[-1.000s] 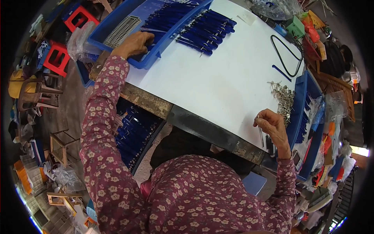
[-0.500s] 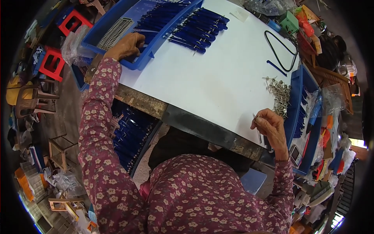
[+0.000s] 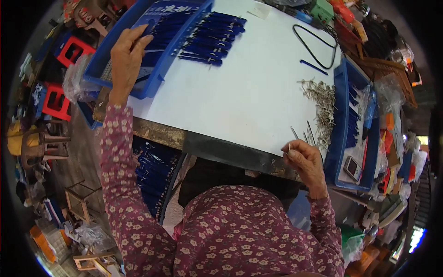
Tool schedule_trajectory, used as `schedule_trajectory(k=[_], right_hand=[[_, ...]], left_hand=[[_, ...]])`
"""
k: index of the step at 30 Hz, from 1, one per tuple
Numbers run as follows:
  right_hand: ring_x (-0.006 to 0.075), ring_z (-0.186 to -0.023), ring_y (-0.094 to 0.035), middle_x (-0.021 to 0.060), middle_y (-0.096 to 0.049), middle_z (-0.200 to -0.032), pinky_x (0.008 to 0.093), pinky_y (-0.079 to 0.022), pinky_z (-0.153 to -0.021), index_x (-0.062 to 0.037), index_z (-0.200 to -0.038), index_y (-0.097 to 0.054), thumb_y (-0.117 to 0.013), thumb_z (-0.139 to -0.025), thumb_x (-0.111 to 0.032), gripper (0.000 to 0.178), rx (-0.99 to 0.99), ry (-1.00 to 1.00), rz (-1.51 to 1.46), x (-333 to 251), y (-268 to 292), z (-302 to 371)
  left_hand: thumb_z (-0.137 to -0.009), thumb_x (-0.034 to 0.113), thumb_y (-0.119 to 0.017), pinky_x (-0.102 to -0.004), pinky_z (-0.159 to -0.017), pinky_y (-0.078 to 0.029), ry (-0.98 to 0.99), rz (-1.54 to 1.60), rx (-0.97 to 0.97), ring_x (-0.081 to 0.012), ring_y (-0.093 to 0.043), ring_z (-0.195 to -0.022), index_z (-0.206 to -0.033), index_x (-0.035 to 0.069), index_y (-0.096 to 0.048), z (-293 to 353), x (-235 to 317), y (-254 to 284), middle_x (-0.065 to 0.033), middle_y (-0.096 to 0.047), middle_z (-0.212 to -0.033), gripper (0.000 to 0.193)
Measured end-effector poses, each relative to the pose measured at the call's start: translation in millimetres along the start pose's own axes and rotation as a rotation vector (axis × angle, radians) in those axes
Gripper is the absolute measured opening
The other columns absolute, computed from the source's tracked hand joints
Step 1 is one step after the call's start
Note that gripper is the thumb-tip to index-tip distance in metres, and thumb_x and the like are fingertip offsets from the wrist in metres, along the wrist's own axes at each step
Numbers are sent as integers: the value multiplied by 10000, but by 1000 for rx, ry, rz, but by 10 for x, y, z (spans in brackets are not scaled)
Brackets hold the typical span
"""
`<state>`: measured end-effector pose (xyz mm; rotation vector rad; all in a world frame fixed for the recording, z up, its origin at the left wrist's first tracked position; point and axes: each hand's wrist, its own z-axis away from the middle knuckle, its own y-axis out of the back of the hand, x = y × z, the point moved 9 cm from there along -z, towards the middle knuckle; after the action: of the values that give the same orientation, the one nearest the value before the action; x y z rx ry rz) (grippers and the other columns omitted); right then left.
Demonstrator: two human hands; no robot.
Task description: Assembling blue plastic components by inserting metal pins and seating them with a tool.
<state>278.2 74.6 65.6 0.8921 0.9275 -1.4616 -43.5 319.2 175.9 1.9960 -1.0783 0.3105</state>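
Observation:
My left hand [image 3: 127, 57] is over the blue plastic bin [image 3: 157, 83] at the upper left. Its fingers are bent together beside slim dark-blue handles [image 3: 168, 30] that lie in rows in the bin; what they hold, if anything, I cannot make out. More such blue pieces with thin metal ends [image 3: 212, 39] lie side by side on the white tabletop [image 3: 240, 97], against the bin. My right hand [image 3: 304, 161] is closed at the table's near right edge, pinching a small metal piece [image 3: 289, 148]. Beyond it lie thin metal rods [image 3: 310, 133] and a heap of small metal pins [image 3: 323, 108].
A second blue bin [image 3: 339, 124] at the right holds blue pieces and a small grey device [image 3: 353, 167]. A black cord loop [image 3: 334, 46] and a blue strip [image 3: 314, 67] lie at the far right. Below the table edge, at left, is a container of blue pieces [image 3: 157, 171]. Red stools [image 3: 57, 101] stand left.
My left hand has lifted from the near end of the bin and moved farther over it. My right hand has drawn toward the near table edge, uncovering the thin metal rods. The view has shifted slightly.

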Motion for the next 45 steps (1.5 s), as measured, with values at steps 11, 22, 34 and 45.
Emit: schedule_trajectory(k=[11,22,34,45], right_hand=[[-3,-501,-365,-3,-541,-683,141,-255,-436,29,-1015,-573,-545,-834,-161,265,65,131,-16,-239,-284,-211],[7,-434,-257,-12,-439,-567,158,-183,-389,61,-990,-555,-515,-887,-186,270,7,136,-401,-40,-194,-421],[6,-412,-265,-18,-435,-543,161,-173,-367,51,-930,-594,-543,-876,-197,259,-53,126,-468,22,-164,-551],[2,-407,-245,-20,-415,-525,155,-177,-356,57,-920,-589,-515,-890,-180,250,-48,137,-502,66,-120,-563]], left_hand=[[-892,141,-475,-207,-594,-364,717,1330,-696,-85,-476,-671,-1094,-72,-527,1204,1213,-1568,-55,-553,-802,298],[-878,116,-488,-203,-492,-393,1165,1692,-838,-124,-505,-654,-1026,-65,-519,1746,1340,-2212,-84,-543,-814,236],[-881,141,-478,-161,-403,-332,1245,1821,-912,-118,-465,-639,-1010,-60,-499,1882,1327,-2380,-78,-505,-860,240],[-881,134,-481,-171,-392,-330,1171,1692,-910,-122,-478,-597,-1008,-70,-505,1820,1320,-2365,-89,-529,-841,242]])
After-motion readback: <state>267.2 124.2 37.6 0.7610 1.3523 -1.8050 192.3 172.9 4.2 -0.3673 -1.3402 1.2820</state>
